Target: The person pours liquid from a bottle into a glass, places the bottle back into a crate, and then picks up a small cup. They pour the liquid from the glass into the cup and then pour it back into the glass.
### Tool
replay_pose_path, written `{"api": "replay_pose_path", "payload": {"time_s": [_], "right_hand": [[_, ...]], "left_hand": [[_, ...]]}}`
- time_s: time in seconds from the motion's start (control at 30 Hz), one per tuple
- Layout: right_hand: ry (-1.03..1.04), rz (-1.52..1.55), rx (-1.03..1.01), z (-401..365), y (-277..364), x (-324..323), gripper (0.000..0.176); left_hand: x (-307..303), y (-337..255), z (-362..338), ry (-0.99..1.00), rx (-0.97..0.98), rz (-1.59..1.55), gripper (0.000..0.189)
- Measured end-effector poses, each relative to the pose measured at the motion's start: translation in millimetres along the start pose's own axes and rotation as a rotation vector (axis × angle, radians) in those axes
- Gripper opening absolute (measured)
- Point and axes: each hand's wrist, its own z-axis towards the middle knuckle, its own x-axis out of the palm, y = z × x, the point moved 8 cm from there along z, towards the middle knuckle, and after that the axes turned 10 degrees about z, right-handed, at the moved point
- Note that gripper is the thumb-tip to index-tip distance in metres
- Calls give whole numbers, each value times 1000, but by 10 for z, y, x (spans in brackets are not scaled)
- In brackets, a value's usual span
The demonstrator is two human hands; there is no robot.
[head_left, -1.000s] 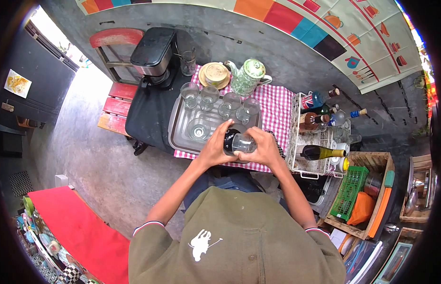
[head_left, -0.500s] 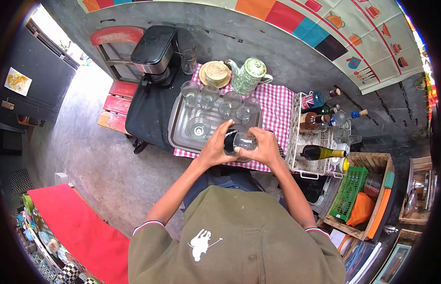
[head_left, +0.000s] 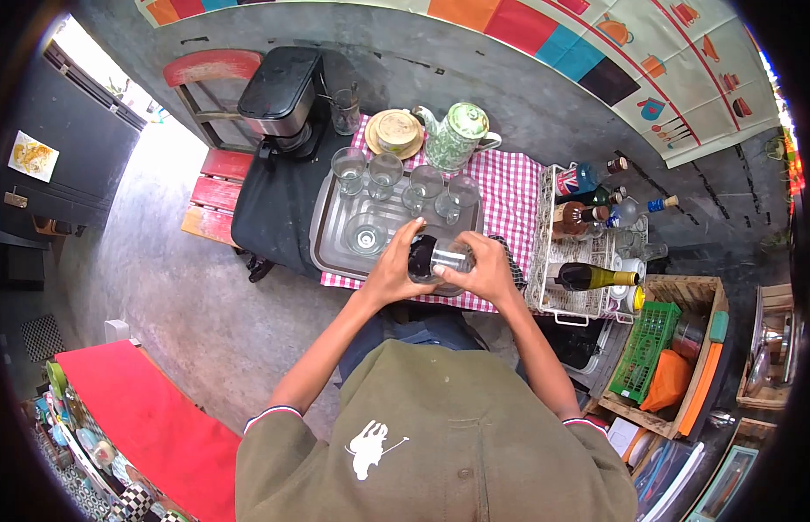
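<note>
Between both hands is a small clear glass jar (head_left: 455,256) with a dark end on its left, held over the near edge of the metal tray (head_left: 325,248). My left hand (head_left: 391,271) is closed around the dark end. The clear end is gripped by my right hand (head_left: 486,271), thumb along the near side. I cannot tell if the dark part is a lid or contents. Just left of my left hand, a round glass (head_left: 367,238) sits on the tray. Several stemmed glasses, including one at the back left (head_left: 349,174), line the tray's far side.
Behind the tray stand a green speckled teapot (head_left: 457,137) and a cup on a saucer (head_left: 396,130). A black coffee maker (head_left: 281,91) is at the left. To the right, a white wire rack (head_left: 548,261) holds bottles, beside a wooden crate (head_left: 675,291).
The jar has turned slightly in my hands, and its dark end shows more evenly now. Both hands stay in nearly the same place, still gripping it.
</note>
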Motion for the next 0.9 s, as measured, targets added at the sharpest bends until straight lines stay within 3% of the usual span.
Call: {"api": "replay_pose_path", "payload": {"time_s": [0.47, 0.57, 0.9], "right_hand": [[3, 321, 77, -164, -485, 82, 55], [-13, 534, 236, -248, -615, 151, 59], [-79, 486, 255, -480, -855, 166, 65]], "left_hand": [[186, 313, -62, 48, -47, 19, 113], [222, 364, -69, 105, -93, 26, 112], [302, 408, -74, 90, -41, 127, 110]]}}
